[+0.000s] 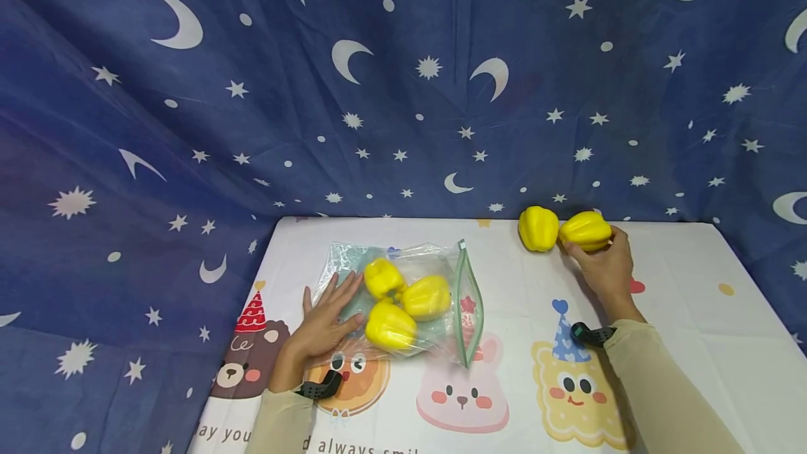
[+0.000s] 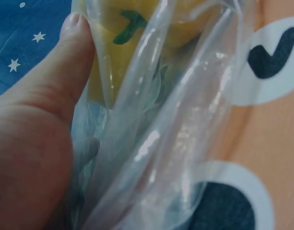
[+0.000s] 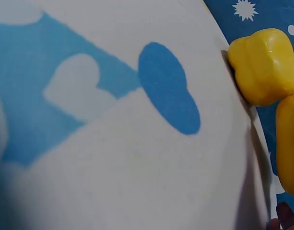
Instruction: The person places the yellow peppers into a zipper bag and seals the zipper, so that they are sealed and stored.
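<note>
A clear zip bag (image 1: 435,258) with a green zip edge lies flat, its mouth gaping toward the right. Inside it are three yellow bell peppers (image 1: 391,326); a green stem shows through the plastic in the left wrist view. My left hand (image 1: 324,324) rests with spread fingers on the bag's closed end, the thumb (image 2: 65,62) against the plastic. At the table's back edge, my right hand (image 1: 608,265) holds a yellow bell pepper (image 1: 586,231) between thumb and fingers. Another yellow bell pepper (image 1: 539,228) stands just left of it.
A white tablecloth (image 1: 511,286) printed with cartoon animals and party hats covers the table. Behind it and at the left hangs a blue curtain (image 1: 403,104) with moons and stars, close to the two loose peppers. A black wrist camera (image 1: 591,335) sits on the right wrist.
</note>
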The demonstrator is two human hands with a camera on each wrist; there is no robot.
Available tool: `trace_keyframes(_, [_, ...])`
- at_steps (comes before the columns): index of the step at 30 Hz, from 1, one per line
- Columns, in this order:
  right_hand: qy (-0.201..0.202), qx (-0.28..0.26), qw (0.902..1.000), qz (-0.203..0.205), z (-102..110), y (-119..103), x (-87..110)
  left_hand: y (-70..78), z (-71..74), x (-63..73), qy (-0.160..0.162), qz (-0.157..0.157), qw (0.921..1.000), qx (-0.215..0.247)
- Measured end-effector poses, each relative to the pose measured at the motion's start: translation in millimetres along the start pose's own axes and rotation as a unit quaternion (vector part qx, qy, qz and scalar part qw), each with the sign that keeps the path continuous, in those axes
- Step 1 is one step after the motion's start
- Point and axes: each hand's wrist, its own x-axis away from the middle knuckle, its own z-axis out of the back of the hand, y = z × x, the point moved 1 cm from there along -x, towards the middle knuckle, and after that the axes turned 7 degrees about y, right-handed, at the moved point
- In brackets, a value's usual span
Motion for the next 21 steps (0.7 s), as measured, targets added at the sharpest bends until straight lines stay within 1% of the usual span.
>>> trace_keyframes(10, [-0.031,-0.017,0.9993,0.008,15,-3,5.3,0.5,0.4,1.6,0.002,0.001,1.0000,-0.002])
trace_keyframes(15, [-0.048,-0.008,0.9987,0.015,24,-6,9.1,-0.3,-1.0,0.7,0.001,0.001,1.0000,0.000])
trace_keyframes(21, [-0.074,0.008,0.9966,0.036,33,-12,20.2,-0.4,-0.6,0.6,0.000,0.001,1.0000,-0.006])
